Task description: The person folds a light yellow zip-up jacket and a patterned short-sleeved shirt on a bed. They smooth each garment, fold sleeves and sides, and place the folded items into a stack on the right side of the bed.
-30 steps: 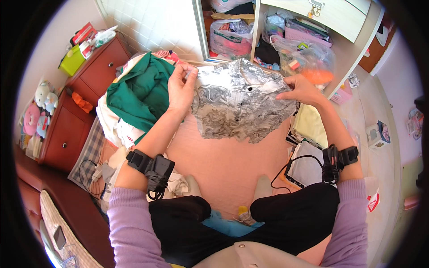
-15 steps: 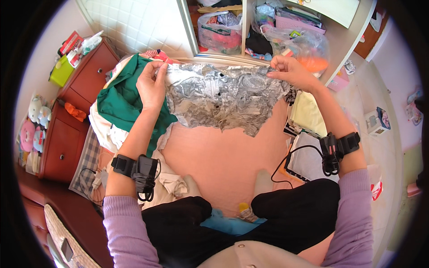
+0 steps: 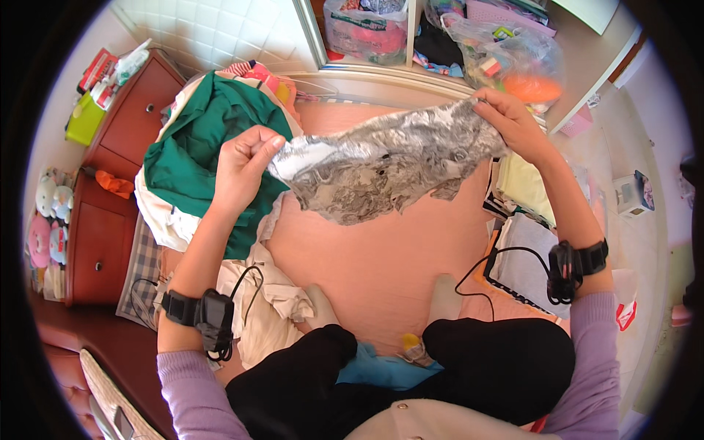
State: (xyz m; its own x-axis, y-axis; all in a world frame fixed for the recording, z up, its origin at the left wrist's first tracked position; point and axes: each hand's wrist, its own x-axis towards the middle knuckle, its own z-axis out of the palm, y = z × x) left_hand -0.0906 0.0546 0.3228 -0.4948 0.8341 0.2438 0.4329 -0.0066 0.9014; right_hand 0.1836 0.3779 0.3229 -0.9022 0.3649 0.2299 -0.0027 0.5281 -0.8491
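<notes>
A grey and white marbled piece of thin clothing point(image 3: 381, 165) hangs stretched between my two hands, above the peach bed sheet point(image 3: 367, 271). My left hand point(image 3: 246, 165) pinches its left upper corner between thumb and fingers. Higher up, my right hand point(image 3: 510, 125) grips the opposite corner, so the upper edge slants upward to the right. Its lower edge is uneven and hangs free. The garment's exact kind cannot be made out. Beside my left hand lies a heap with a green garment point(image 3: 198, 158) on top.
Folded light yellow cloth point(image 3: 522, 187) and grey cloth point(image 3: 524, 253) lie at the right. Cream fabric point(image 3: 257, 308) is crumpled near my left knee. Plastic bags point(image 3: 506, 59) fill the open cabinet behind. A red-brown drawer unit point(image 3: 110, 227) stands at the left. Both forearms carry strapped devices with cables.
My left hand has come lower while my right hand has shifted rightward, tilting the garment. It was held nearly level and spread taller before. The view has also shifted somewhat.
</notes>
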